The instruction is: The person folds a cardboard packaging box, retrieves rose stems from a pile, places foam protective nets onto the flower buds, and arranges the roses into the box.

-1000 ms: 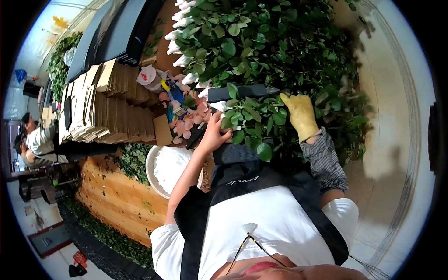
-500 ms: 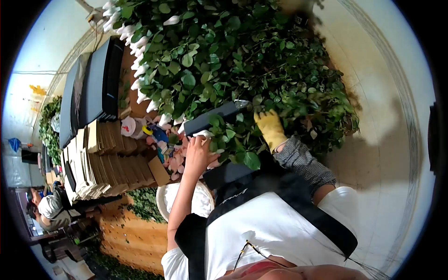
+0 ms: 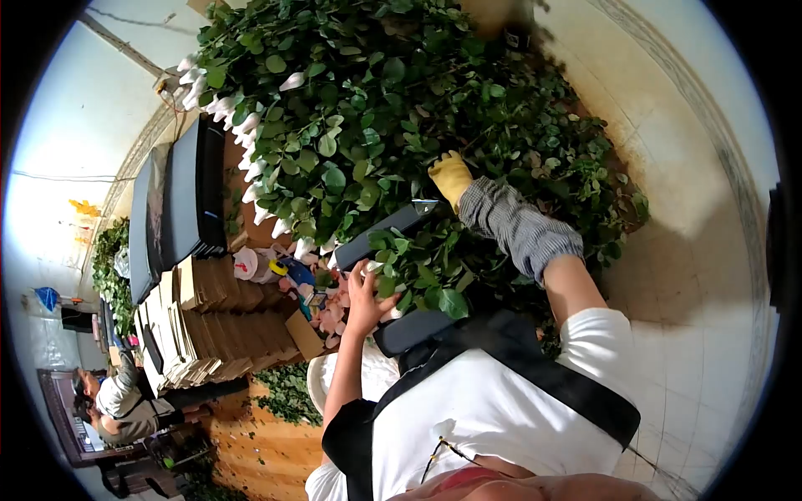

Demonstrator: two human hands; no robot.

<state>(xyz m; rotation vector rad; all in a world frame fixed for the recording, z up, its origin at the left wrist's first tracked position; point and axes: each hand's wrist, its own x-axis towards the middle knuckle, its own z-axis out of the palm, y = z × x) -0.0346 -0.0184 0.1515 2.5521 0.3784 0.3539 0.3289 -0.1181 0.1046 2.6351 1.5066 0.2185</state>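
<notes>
My bare left hand (image 3: 365, 304) curls around the pale heads of a small bunch of leafy roses (image 3: 426, 271). A white rose head (image 3: 372, 267) shows at its fingertips. The bunch lies between two dark padded blocks, the upper block (image 3: 380, 236) and the lower block (image 3: 413, 331). My right hand (image 3: 452, 179), in a yellow glove, reaches into the large pile of roses (image 3: 351, 108), just above the upper block. Its fingertips are partly lost among the leaves, so whether they grip a stem cannot be made out. White heads line the pile's left side.
Stacked cardboard sheets (image 3: 221, 321) and dark padded sheets (image 3: 188, 196) stand at the left. Pink petals (image 3: 332, 316) and a white cup (image 3: 247, 264) lie beside them. A white-lined basket (image 3: 317, 384) is near my left forearm. Another person (image 3: 125, 397) is at the far left.
My gloved right hand has moved up and left, from beside the bunch into the big pile. My left hand stays at the rose heads. The whole view has shifted slightly.
</notes>
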